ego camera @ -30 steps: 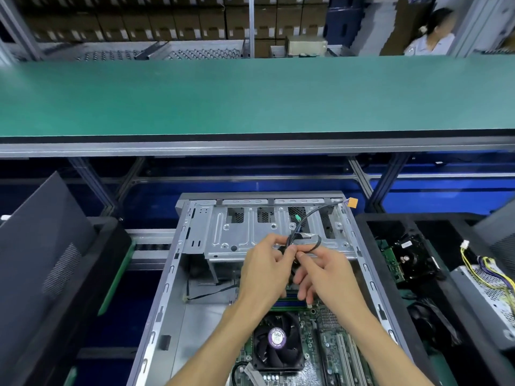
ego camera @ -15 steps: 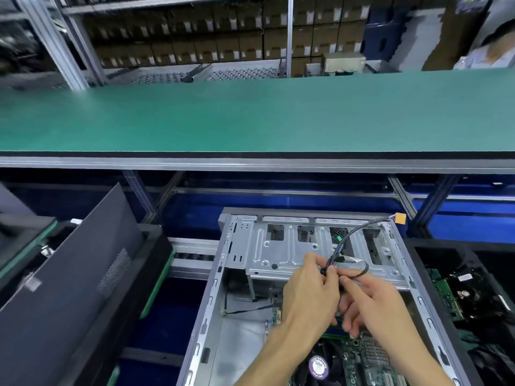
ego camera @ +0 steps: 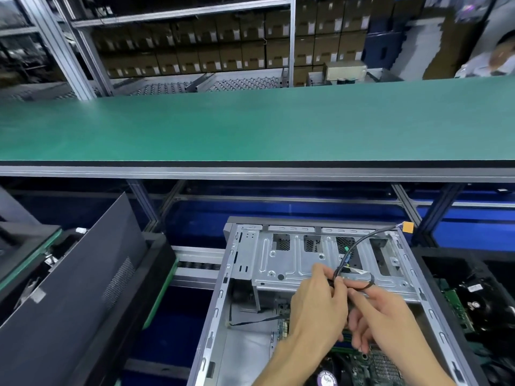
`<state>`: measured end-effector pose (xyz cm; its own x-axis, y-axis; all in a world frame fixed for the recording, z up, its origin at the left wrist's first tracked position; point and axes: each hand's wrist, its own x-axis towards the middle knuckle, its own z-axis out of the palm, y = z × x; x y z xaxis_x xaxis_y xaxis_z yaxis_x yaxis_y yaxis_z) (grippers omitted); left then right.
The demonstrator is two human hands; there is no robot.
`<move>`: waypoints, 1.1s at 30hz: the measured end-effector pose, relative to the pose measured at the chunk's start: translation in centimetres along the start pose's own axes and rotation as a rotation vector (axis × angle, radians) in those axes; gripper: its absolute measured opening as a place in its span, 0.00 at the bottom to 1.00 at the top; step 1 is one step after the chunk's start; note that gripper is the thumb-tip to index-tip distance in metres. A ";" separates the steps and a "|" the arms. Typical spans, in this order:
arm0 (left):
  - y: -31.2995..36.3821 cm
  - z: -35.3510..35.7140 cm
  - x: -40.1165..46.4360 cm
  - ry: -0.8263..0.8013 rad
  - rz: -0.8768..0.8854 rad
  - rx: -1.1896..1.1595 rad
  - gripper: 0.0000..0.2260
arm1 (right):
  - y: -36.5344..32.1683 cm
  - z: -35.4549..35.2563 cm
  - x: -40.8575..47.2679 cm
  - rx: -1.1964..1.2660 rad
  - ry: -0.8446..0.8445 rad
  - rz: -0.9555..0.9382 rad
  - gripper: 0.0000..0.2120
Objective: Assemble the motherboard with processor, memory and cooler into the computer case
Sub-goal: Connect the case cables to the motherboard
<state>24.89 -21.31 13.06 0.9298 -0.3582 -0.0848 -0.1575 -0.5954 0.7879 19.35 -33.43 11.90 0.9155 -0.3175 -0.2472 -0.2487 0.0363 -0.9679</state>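
An open grey computer case (ego camera: 220, 299) lies flat at the lower middle, its silver drive cage (ego camera: 295, 263) at the far end. The motherboard (ego camera: 373, 366) sits inside at the bottom edge, with the black cooler fan (ego camera: 326, 378) partly cut off. A black cable (ego camera: 359, 247) runs from an orange connector (ego camera: 408, 227) at the case's far right corner down to my hands. My left hand (ego camera: 315, 305) pinches the cable over the drive cage. My right hand (ego camera: 387, 316) holds the cable's loop beside it, index finger stretched toward the left hand.
A wide green bench top (ego camera: 250, 126) spans the view above the case. A dark case side panel (ego camera: 69, 285) leans in a black tray at the left. A black tray with another board (ego camera: 457, 307) stands at the right. A person (ego camera: 498, 59) is at the far right.
The view has tilted up and swung left, so the case and hands sit lower and further right. Both hands keep their hold on the black cable.
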 end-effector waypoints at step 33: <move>-0.3 -2.6 -0.4 -0.073 0.222 -0.305 0.10 | -2.1 0.3 -1.2 0.178 -0.011 -0.136 0.08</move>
<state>25.48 -19.12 14.48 0.8564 -0.5110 0.0737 -0.2360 -0.2606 0.9361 18.82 -32.87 14.18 0.9404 -0.3206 -0.1134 -0.0640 0.1607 -0.9849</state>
